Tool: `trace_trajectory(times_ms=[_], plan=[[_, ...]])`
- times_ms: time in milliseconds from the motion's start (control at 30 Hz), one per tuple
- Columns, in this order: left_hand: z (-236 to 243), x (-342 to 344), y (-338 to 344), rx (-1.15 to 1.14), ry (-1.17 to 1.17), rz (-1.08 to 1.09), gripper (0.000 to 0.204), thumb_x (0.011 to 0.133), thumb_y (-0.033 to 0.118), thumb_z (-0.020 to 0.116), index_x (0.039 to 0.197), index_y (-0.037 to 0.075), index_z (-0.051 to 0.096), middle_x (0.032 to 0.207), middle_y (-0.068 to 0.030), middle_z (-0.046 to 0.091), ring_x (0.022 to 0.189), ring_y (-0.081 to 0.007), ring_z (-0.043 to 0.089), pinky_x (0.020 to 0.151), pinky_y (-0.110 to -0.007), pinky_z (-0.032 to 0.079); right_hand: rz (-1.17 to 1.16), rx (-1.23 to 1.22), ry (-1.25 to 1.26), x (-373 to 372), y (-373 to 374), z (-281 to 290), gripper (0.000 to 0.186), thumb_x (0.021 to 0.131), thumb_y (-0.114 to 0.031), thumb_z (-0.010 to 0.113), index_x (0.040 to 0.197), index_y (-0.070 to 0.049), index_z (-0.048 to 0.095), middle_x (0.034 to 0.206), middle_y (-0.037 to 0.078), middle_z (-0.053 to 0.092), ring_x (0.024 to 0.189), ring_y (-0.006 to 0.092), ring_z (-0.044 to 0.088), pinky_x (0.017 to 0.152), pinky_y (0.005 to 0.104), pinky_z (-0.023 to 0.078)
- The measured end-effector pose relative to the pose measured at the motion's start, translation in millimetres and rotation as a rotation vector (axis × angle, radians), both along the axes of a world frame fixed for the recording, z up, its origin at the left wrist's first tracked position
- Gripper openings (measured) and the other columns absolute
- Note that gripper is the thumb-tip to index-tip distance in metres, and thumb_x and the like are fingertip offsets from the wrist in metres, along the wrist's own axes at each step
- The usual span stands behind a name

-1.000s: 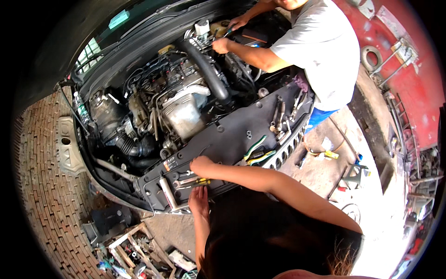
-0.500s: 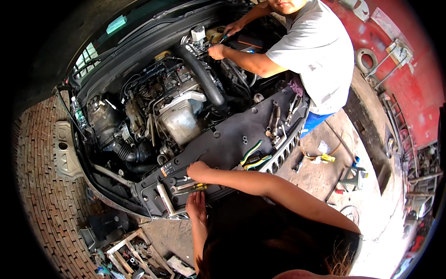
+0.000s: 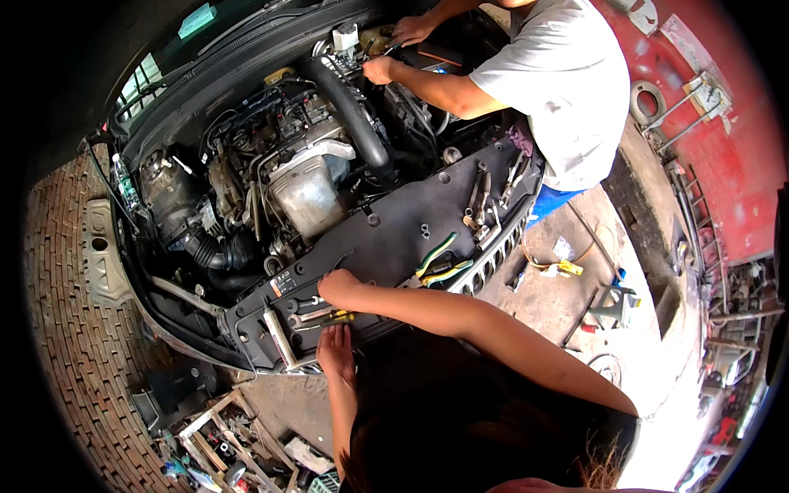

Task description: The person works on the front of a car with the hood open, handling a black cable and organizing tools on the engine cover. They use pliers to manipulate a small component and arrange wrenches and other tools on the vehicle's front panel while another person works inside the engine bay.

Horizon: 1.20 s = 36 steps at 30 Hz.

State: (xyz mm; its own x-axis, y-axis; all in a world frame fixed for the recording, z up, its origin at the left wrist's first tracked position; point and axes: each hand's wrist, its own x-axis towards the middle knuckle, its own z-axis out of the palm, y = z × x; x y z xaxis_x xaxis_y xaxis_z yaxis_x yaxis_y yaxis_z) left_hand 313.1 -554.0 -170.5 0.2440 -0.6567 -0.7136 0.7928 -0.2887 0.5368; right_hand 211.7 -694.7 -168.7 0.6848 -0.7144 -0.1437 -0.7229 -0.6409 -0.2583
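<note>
Barely anything changes over this last second: the whole view slips a little to the left and upward, as if your head turns, while both your hands keep their places beside the same tools. Your right hand (image 3: 339, 288) stays curled low over the black plastic front cover (image 3: 386, 246), next to the bright end of a small metal tool (image 3: 316, 301). Its fingers are folded underneath, so I cannot tell whether they grasp that tool or only rest by it. Your left hand (image 3: 335, 352) remains at the cover's near edge, fingers loosely extended and nothing visible in it. Its tips lie just below the yellow-and-black-handled screwdriver (image 3: 342, 316); whether they touch it I cannot make out.

That screwdriver lies between your two hands, with an open-end wrench (image 3: 311, 315) alongside it and a white cylindrical tube (image 3: 279, 338) farther left. All three keep their spots on the cover, so nothing here seems to be picked up or put away in this stretch. The green-and-yellow-handled pliers (image 3: 436, 254) also lie undisturbed, to the right of your right hand.

Across the engine bay, your co-worker's nearer hand (image 3: 378, 71) stays beside the white-topped reservoir (image 3: 345, 37), well apart from yours; the blue on the tool there shows less clearly now.
</note>
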Motion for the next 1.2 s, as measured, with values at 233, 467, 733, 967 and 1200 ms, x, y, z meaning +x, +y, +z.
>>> trace_trajectory(times_ms=[233,467,733,967,1200], plan=[[-1,0,1,0.021,-0.022,0.016,0.044,0.095,0.013,0.049,0.130,-0.009,0.035,0.127,-0.0209,0.047,0.120,-0.0355,0.048,0.102,-0.045,0.044,-0.029,0.003,0.023,3,2,-2,0.021,0.077,-0.012,0.057,0.092,0.001,0.065,0.090,0.018,0.067,0.083,0.0299,0.067,0.067,0.0387,0.054],[2,-1,3,-0.008,-0.027,-0.005,0.042,0.095,0.014,0.049,0.129,-0.009,0.037,0.124,-0.0201,0.049,0.119,-0.0346,0.049,0.103,-0.045,0.043,-0.041,0.019,0.006,1,2,6,0.021,0.077,-0.011,0.059,0.093,-0.001,0.068,0.092,0.017,0.068,0.085,0.0296,0.067,0.067,0.0387,0.055],[-4,1,3,0.014,-0.026,0.015,0.042,0.095,0.012,0.050,0.129,-0.009,0.037,0.122,-0.0192,0.050,0.118,-0.0328,0.050,0.102,-0.043,0.044,-0.031,-0.002,0.015,2,2,2,0.021,0.077,-0.011,0.060,0.093,-0.001,0.069,0.092,0.016,0.067,0.083,0.0294,0.067,0.064,0.0395,0.055],[-6,-1,3,-0.005,-0.036,0.032,0.040,0.094,0.010,0.050,0.127,-0.009,0.039,0.120,-0.0193,0.052,0.115,-0.0325,0.052,0.101,-0.042,0.045,-0.039,-0.014,0.016,1,3,3,0.022,0.076,-0.010,0.060,0.094,0.001,0.068,0.091,0.017,0.067,0.082,0.0298,0.067,0.061,0.0389,0.055],[-4,-3,2,0.005,-0.052,0.045,0.038,0.094,0.010,0.049,0.126,-0.009,0.039,0.119,-0.0194,0.052,0.113,-0.0315,0.054,0.100,-0.041,0.046,-0.042,-0.001,0.008,0,3,5,0.023,0.077,-0.010,0.060,0.095,0.001,0.067,0.093,0.017,0.067,0.084,0.0296,0.067,0.064,0.0388,0.055]])
